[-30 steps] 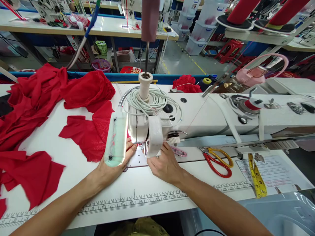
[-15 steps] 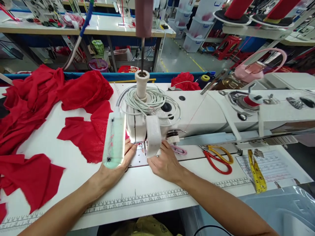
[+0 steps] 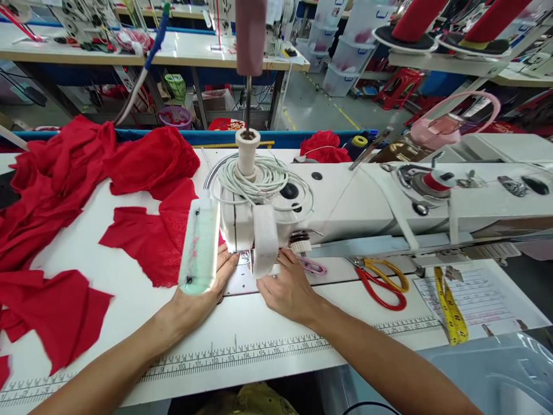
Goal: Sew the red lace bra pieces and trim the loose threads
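Note:
My left hand (image 3: 222, 274) lies flat on the sewing machine bed, fingers stretched out beside the needle plate (image 3: 244, 282). A pale green lamp (image 3: 199, 248) covers part of it. A sliver of red fabric shows just beyond its fingertips. My right hand (image 3: 287, 285) is closed to the right of the needle area, its fingers curled in. The white guard (image 3: 265, 239) on the sewing machine (image 3: 345, 190) hides its fingertips, so what they pinch cannot be made out. Red cut pieces with lace (image 3: 158, 236) lie left of the lamp.
More red fabric (image 3: 56, 184) is heaped at the left. Red-and-yellow-handled scissors (image 3: 384, 282), a pink clip-like tool (image 3: 313, 266) and a yellow tape measure (image 3: 451, 311) over a paper sheet (image 3: 488, 305) lie to the right. A printed ruler (image 3: 242, 354) runs along the table's front.
The view has shifted slightly. Both hands stay in nearly the same place by the needle, and less red shows at the needle plate than a second ago.

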Available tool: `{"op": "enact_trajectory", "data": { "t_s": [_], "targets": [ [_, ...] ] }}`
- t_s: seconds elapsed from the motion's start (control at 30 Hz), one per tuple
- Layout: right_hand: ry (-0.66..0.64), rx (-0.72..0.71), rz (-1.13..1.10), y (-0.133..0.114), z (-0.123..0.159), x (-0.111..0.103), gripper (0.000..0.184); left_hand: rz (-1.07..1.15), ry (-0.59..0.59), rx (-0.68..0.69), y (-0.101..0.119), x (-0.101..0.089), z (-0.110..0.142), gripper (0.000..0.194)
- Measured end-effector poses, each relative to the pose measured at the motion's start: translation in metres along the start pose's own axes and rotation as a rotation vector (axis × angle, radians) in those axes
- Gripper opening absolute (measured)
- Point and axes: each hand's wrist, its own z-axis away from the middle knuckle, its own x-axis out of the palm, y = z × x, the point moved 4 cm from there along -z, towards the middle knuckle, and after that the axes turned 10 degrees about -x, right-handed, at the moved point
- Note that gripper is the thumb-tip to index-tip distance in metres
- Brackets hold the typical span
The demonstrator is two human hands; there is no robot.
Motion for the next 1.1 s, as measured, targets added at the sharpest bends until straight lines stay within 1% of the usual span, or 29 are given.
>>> {"op": "enact_trajectory", "data": {
  "t_s": [0.13, 0.27, 0.37, 0.43, 0.5, 0.67, 0.8, 0.9, 1.0, 1.1],
  "targets": [
    [-0.020, 0.008, 0.005, 0.000, -0.001, 0.000, 0.032, 0.016, -0.011, -0.008, 0.003, -0.002, -0.002, 0.059],
    [-0.013, 0.019, 0.007, 0.000, 0.000, 0.000, 0.033, 0.027, 0.034, -0.025, 0.008, -0.005, -0.006, 0.054],
    [-0.016, 0.019, -0.001, 0.000, 0.000, 0.001, 0.033, 0.092, 0.065, -0.049, 0.009, -0.010, -0.011, 0.042],
    [-0.016, 0.023, 0.001, 0.000, -0.001, 0.002, 0.033, 0.137, 0.064, -0.076, 0.010, -0.013, -0.012, 0.034],
    [-0.014, 0.030, 0.011, 0.000, -0.001, 0.002, 0.032, 0.162, 0.049, -0.097, 0.010, -0.014, -0.013, 0.031],
    [-0.004, 0.026, 0.018, -0.001, -0.001, 0.001, 0.033, 0.116, 0.064, -0.076, 0.008, -0.011, -0.009, 0.037],
    [-0.019, 0.027, 0.013, -0.001, -0.001, 0.001, 0.033, 0.116, 0.040, -0.023, 0.005, -0.009, -0.009, 0.041],
    [-0.017, 0.027, 0.015, 0.000, 0.000, 0.000, 0.032, 0.095, 0.051, 0.013, 0.005, -0.009, -0.008, 0.043],
    [-0.010, 0.023, 0.014, 0.000, -0.001, 0.000, 0.031, 0.058, 0.075, -0.003, 0.005, -0.008, -0.007, 0.043],
    [0.005, 0.022, 0.001, 0.000, -0.002, -0.001, 0.032, 0.024, 0.070, -0.006, 0.004, -0.005, -0.005, 0.042]
  ]
}}
